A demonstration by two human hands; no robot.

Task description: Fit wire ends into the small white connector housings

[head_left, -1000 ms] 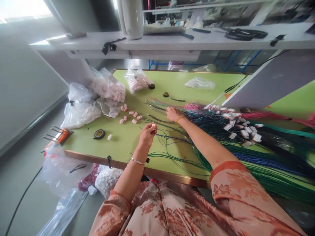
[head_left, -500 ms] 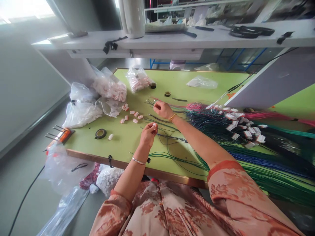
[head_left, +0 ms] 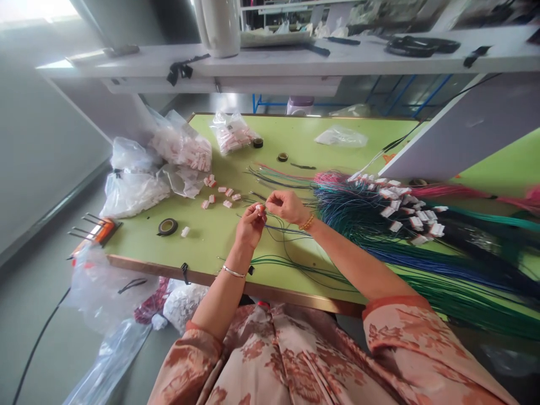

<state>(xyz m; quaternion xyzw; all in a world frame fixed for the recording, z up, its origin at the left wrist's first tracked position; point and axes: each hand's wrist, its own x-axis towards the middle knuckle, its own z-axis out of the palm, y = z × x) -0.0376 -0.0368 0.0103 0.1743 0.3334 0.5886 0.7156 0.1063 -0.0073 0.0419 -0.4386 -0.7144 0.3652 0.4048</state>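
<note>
My left hand (head_left: 250, 226) is closed around a small white and orange connector housing (head_left: 260, 208) at its fingertips. Right beside the connector, my right hand (head_left: 289, 207) is closed in a pinch, its thumb and forefinger almost touching the housing. What it pinches looks like a thin wire, mostly hidden by the fingers. Dark wire ends (head_left: 257, 195) lie just behind the two hands. Several loose connectors (head_left: 228, 192) are scattered to the left of the wires, and a single white connector (head_left: 185, 231) lies nearer the front edge.
Wire bundles with white connectors (head_left: 417, 223) cover the table's right side. Bags of connectors (head_left: 181, 146) sit at the left, near black tape (head_left: 167, 226) and an orange pronged tool (head_left: 95, 233). A shelf (head_left: 270, 64) with a white jug (head_left: 219, 28) spans the back.
My right hand has come back from the wire ends towards me and now meets the connector in my left hand. The connector shows its orange side. The view has shifted slightly.
</note>
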